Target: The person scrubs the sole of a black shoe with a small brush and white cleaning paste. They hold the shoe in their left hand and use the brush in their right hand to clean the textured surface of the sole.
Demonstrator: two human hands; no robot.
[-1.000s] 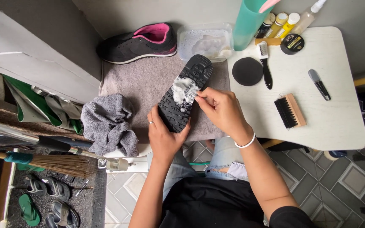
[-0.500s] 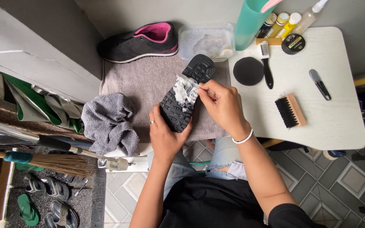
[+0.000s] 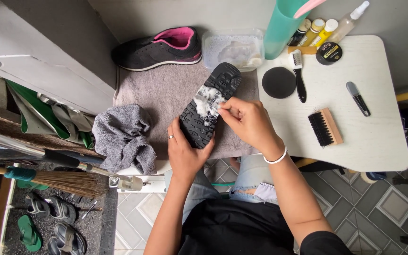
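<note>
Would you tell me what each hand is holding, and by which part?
The left hand holds the black shoe, sole up, by its near end. The right hand rests fingertips on the foamy sole; whether it pinches something there cannot be told.

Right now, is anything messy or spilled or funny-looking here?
Only the white foam smeared on the black rubber sole of the upturned shoe, where the right hand rubs while the left hand holds its heel. The crumpled grey cloth hangs over the table's edge. Nothing looks spilled or broken.
</note>
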